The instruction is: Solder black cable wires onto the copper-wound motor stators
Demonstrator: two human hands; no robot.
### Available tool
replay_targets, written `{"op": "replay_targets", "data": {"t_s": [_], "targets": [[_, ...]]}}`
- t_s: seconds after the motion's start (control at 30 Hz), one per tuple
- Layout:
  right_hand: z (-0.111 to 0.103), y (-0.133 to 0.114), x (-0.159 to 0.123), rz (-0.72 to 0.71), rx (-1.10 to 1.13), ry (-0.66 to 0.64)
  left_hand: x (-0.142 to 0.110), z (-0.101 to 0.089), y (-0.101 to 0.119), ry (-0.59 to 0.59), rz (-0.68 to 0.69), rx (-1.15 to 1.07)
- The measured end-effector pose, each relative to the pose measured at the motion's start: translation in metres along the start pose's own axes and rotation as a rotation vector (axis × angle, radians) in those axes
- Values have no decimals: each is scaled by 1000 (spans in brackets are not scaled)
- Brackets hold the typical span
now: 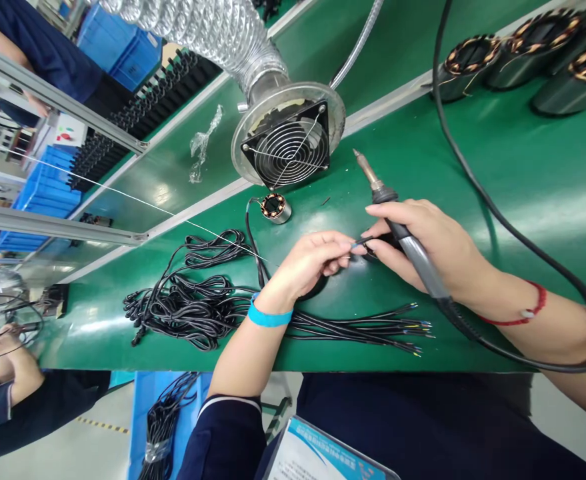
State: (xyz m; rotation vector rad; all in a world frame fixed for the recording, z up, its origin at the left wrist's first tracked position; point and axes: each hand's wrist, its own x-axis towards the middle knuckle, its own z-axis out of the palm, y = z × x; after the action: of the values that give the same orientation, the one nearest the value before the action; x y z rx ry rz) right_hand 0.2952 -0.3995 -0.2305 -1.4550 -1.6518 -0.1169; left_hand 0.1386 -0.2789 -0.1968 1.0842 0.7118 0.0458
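Note:
My left hand, with a blue band at its wrist, pinches a thin wire with a bluish section. Across from it, my right hand holds a soldering iron, its bare tip angled up and away from the wire. That hand's thumb and fingertips also come close to the wire's far end; a dark part there is partly covered by the fingers. Under and beside my left forearm lie black cables, several with stripped coloured ends. Beyond the left hand stands a small wound stator with a black lead.
A fume fan on a foil duct stands at the back. Large wound stators line the far right. The iron's cord loops across the right side. A blue bin of cables sits below the bench; a co-worker's hand is at left.

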Motion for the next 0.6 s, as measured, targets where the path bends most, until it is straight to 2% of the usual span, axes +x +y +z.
{"op": "replay_targets", "data": {"t_s": [0.07, 0.13, 0.2, 0.3, 0.37, 0.47, 0.53, 0.6], "targets": [[1, -3, 0, 41, 9, 28, 1, 2, -2, -39, -7, 78], [4, -6, 0, 125, 26, 45, 3, 8, -5, -27, -5, 171], [6, -9, 1, 191, 37, 62, 4, 13, -7, 43, 46, 285], [7, -10, 1, 189, 41, 62, 3, 10, -3, 223, 197, 493], [3, -9, 1, 199, 59, 48, -2, -1, 4, 336, 254, 612], [-7, -5, 1, 264, 62, 53, -12, -26, 18, 539, 268, 750], [-13, -3, 1, 293, 56, 75, -18, -43, 26, 704, 288, 803], [-16, -1, 0, 305, 60, 85, -23, -53, 33, 799, 293, 843]]}}
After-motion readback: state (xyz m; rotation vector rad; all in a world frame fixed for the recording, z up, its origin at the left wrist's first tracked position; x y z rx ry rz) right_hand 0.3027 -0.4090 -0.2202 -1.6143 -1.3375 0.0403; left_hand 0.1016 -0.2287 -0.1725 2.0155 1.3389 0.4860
